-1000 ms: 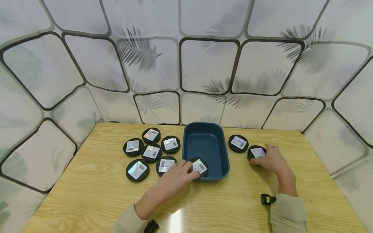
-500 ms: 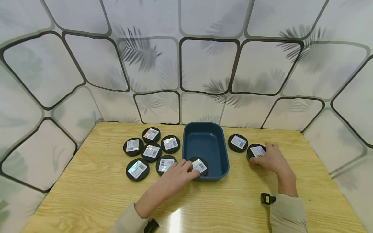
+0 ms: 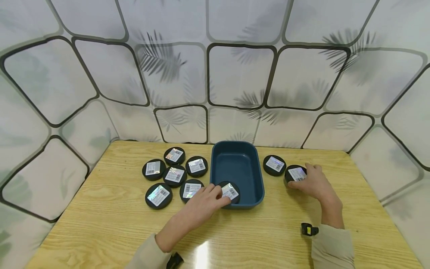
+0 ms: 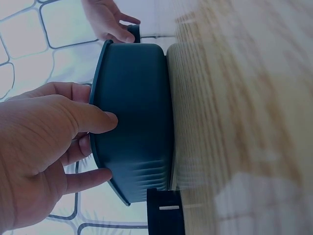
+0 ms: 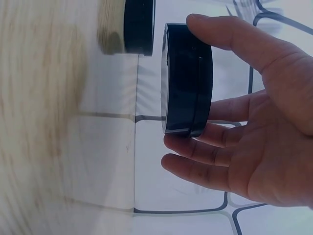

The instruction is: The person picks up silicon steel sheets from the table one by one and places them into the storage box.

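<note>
A dark blue plastic bin (image 3: pixel 239 168) stands on the table, and my left hand (image 3: pixel 204 204) grips its near left corner. In the left wrist view the thumb (image 4: pixel 100 117) lies on the outer wall while other fingers go over the rim. Inside that corner lies a flat round black container (image 3: pixel 231 191) with a silvery barcode label, partly hidden by the hand. My right hand (image 3: pixel 315 183) pinches another black container (image 5: pixel 188 81) between thumb and fingers, right of the bin. It has a side seam and hangs level, a little above the table. A third container (image 3: pixel 274 165) sits beside it.
Several more labelled black containers lie left of the bin, among them one container (image 3: pixel 158 195) at the front left and one (image 3: pixel 191 189) behind the left hand. The wooden table (image 3: pixel 255 239) ends against a patterned fabric wall (image 3: pixel 240 74) at the back and sides.
The black container in my right hand has risen slightly. My left hand stays on the bin, and the other containers have not moved.
</note>
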### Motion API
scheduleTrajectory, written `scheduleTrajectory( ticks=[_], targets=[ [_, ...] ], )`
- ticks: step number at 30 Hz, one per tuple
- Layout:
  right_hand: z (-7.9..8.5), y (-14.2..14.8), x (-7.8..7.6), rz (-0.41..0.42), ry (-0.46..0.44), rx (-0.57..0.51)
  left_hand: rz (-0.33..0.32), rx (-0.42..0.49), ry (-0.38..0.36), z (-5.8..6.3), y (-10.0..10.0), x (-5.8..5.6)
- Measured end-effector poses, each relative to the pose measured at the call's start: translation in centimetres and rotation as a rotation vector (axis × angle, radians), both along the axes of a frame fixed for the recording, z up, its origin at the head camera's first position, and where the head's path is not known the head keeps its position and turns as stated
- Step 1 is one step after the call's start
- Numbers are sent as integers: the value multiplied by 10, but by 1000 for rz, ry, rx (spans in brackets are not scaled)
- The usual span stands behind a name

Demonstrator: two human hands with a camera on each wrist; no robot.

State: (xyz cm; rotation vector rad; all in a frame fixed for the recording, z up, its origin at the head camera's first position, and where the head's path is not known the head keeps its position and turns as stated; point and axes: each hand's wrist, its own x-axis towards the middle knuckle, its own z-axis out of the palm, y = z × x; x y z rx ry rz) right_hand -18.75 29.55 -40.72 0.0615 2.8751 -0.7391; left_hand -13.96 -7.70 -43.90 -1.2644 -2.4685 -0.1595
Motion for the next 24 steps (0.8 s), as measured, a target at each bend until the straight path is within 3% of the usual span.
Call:
scheduleTrajectory(
  ticks=[24],
  targets=[
    [7, -12, 2, 31, 45, 12, 0, -2, 23, 0, 1, 0]
  ],
)
